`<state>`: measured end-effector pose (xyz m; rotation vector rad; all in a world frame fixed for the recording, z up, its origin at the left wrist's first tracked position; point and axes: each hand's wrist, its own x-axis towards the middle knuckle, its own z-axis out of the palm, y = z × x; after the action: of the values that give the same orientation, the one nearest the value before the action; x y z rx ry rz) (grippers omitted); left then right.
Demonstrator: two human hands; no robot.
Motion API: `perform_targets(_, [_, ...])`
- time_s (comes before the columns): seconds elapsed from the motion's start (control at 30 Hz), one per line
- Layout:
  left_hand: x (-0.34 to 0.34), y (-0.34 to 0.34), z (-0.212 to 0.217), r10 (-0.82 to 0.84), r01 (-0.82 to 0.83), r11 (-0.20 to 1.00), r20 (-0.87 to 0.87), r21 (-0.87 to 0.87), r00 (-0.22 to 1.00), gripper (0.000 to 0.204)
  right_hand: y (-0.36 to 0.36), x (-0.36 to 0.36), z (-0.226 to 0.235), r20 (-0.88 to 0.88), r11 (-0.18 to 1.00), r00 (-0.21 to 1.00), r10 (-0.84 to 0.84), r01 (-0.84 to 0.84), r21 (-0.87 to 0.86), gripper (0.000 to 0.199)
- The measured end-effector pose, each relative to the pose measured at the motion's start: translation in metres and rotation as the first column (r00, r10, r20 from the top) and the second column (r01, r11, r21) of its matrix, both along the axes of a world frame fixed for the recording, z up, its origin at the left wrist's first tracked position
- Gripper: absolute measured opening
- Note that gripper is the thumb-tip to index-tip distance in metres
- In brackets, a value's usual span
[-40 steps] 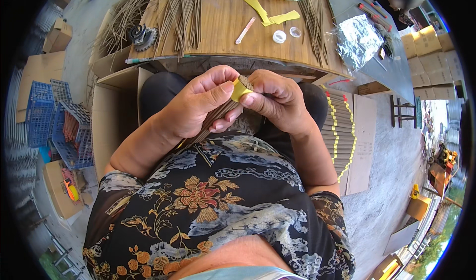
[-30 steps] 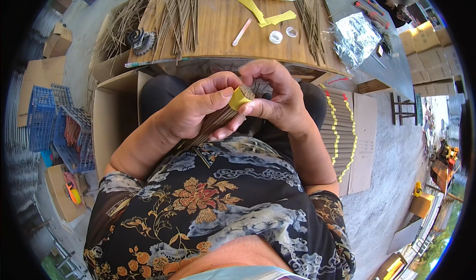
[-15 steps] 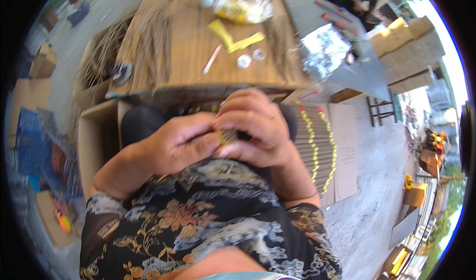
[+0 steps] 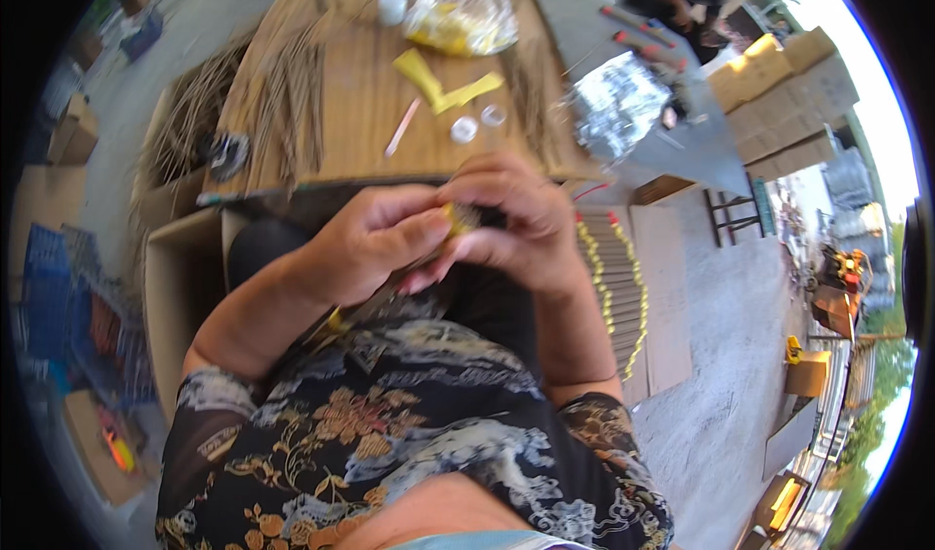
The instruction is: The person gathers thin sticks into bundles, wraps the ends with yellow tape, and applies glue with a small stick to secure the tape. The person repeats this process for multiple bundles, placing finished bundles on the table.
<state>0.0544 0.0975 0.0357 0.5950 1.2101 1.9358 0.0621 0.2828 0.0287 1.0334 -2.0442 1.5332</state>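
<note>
Above my lap, both hands are closed on a slim brown bundle (image 4: 469,219) with a yellow band round its near end. My left hand (image 4: 375,233) grips it with the thumb laid along the yellow part. My right hand (image 4: 516,214) curls round the other side, fingers bent over the top and thumb beneath. The bundle seems to run down under my left wrist, where another bit of yellow (image 4: 338,322) shows. My fingers hide most of it, so its full shape cannot be made out.
A wooden table (image 4: 360,151) ahead bears brown strips (image 4: 292,102), folded yellow strips (image 4: 443,92), a pink-white stick (image 4: 400,127), small round lids (image 4: 464,129) and a plastic bag (image 4: 463,19). Right lie brown rods with yellow bands (image 4: 616,297). A cardboard box (image 4: 185,277) stands left; another person (image 4: 682,0) sits far right.
My hands have risen slightly and shifted right with the bundle. My right fingers have loosened a little, and the bundle's lower length now shows below my left hand. The view has shifted slightly.
</note>
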Motion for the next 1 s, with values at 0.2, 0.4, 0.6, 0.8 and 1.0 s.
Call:
perform_targets(0.2, [-0.01,-0.009,-0.002,0.056,-0.058,0.997,0.047,0.043,0.997,0.028,-0.013,-0.002,-0.009,0.306,0.95,0.932,0.192,-0.099,-0.295,0.034])
perform_targets(0.4, [-0.019,-0.011,-0.001,0.13,-0.136,0.987,0.069,0.082,0.989,0.036,-0.021,-0.009,-0.018,0.403,0.875,0.848,0.345,-0.136,-0.464,0.033])
perform_targets(0.6, [-0.022,-0.012,-0.006,0.1,-0.101,0.991,0.022,0.092,0.995,0.039,-0.026,-0.009,-0.022,0.313,0.903,0.923,0.226,-0.079,-0.422,0.03])
perform_targets(0.8, [-0.02,-0.011,-0.01,0.14,-0.137,0.99,-0.124,0.031,0.982,0.041,-0.03,-0.007,-0.025,0.349,0.895,0.912,0.215,-0.041,-0.444,0.031])
perform_targets(1.0, [-0.019,-0.009,-0.002,0.178,-0.215,0.976,-0.438,-0.036,0.881,0.042,-0.033,-0.002,-0.014,0.4,0.839,0.848,0.347,-0.09,-0.536,0.03])
